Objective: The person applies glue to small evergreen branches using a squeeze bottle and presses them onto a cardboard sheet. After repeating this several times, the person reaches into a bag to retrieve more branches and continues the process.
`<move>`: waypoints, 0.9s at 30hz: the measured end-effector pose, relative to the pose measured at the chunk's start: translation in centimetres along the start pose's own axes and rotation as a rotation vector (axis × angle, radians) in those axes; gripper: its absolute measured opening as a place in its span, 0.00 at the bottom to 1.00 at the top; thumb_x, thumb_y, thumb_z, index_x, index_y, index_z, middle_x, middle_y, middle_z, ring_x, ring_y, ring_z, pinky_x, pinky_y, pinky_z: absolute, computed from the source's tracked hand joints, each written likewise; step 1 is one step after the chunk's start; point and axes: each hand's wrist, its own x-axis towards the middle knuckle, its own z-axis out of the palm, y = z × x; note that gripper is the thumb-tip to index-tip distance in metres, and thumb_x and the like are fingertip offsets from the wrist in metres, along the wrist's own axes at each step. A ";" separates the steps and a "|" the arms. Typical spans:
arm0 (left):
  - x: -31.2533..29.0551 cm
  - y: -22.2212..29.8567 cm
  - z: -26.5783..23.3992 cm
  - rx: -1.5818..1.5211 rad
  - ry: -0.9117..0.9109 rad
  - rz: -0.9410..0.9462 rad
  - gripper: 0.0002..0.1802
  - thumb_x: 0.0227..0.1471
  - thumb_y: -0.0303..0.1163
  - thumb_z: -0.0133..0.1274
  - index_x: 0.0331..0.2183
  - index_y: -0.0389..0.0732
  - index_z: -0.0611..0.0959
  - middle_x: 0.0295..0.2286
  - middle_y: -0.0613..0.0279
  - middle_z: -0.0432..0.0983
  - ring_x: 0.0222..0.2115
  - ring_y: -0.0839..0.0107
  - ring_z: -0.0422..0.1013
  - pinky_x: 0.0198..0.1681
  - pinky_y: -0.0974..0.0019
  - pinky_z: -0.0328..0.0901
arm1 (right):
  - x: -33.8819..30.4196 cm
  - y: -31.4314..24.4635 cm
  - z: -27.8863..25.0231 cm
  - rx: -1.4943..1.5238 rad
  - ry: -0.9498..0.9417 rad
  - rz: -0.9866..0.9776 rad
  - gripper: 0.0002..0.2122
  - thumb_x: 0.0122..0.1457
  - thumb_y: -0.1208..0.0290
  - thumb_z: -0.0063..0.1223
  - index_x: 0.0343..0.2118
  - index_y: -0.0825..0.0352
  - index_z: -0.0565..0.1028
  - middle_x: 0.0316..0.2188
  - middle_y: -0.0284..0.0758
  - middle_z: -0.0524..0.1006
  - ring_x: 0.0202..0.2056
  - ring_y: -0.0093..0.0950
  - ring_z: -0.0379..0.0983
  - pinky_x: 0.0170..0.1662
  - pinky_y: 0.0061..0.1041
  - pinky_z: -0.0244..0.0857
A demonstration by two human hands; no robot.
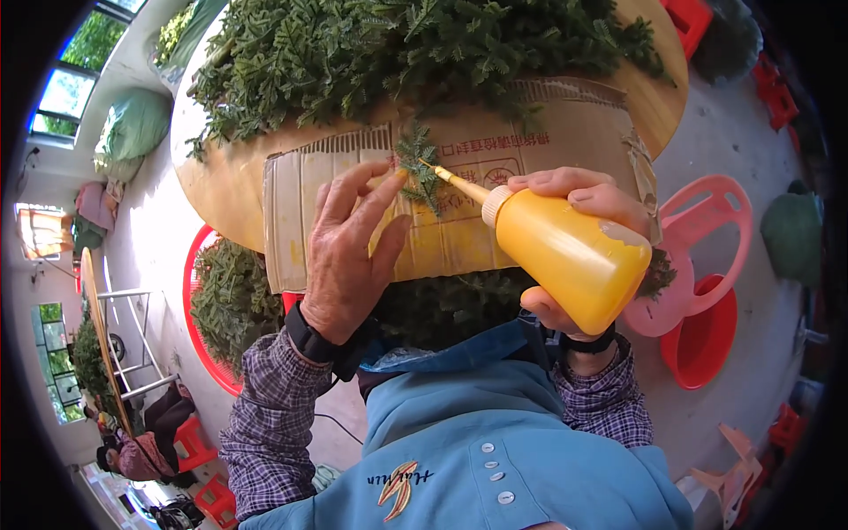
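My right hand is wrapped round a squeeze bottle of yellow liquid, tilted with its thin nozzle pointing up and left. The nozzle tip meets a small green fir sprig lying on a flattened cardboard sheet. Left of the sprig, my left hand has its fingers stretched out and its thumb apart. Its fingertips reach the sprig's edge, and one has a yellow smear. Yellow stains mark the cardboard under and around the sprig.
A large heap of green fir sprigs covers the far part of the round wooden table. A red basket of sprigs stands at left. At right are a pink plastic chair and a red bucket. Another person sits at far lower left.
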 end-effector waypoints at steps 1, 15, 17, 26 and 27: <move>0.6 -0.2 0.0 0.057 0.017 0.041 0.25 0.48 0.24 0.59 0.50 0.40 0.79 0.51 0.54 0.71 0.46 0.55 0.70 0.50 0.58 0.66 | 0.0 -0.1 -0.1 0.002 -0.006 0.000 0.34 0.46 0.58 0.73 0.49 0.68 0.63 0.44 0.48 0.73 0.45 0.40 0.74 0.47 0.36 0.74; 1.8 -2.4 0.6 0.110 0.044 0.213 0.20 0.47 0.27 0.60 0.45 0.41 0.79 0.46 0.54 0.73 0.45 0.52 0.68 0.49 0.55 0.67 | -0.1 -0.5 0.0 -0.037 -0.051 0.069 0.35 0.47 0.57 0.72 0.51 0.66 0.62 0.46 0.47 0.71 0.46 0.41 0.73 0.49 0.39 0.71; 2.0 -3.1 0.9 0.086 0.049 0.174 0.19 0.46 0.28 0.61 0.43 0.40 0.79 0.45 0.54 0.74 0.45 0.52 0.69 0.49 0.56 0.67 | -0.1 -0.5 0.2 -0.055 -0.029 0.050 0.35 0.46 0.57 0.73 0.50 0.67 0.62 0.45 0.48 0.72 0.45 0.40 0.74 0.46 0.35 0.73; 2.4 -2.6 1.2 0.086 0.183 0.097 0.11 0.47 0.24 0.59 0.36 0.38 0.82 0.43 0.55 0.76 0.44 0.54 0.71 0.48 0.57 0.68 | -0.1 -0.6 0.5 -0.063 -0.036 0.040 0.35 0.46 0.57 0.73 0.50 0.67 0.62 0.44 0.48 0.72 0.45 0.40 0.74 0.46 0.35 0.74; 2.4 -2.7 1.2 0.085 0.184 0.098 0.11 0.47 0.24 0.59 0.36 0.38 0.82 0.43 0.55 0.76 0.44 0.54 0.71 0.48 0.57 0.68 | -0.1 -0.6 0.5 -0.062 -0.035 0.042 0.35 0.46 0.57 0.73 0.50 0.67 0.62 0.44 0.48 0.73 0.45 0.40 0.74 0.46 0.35 0.74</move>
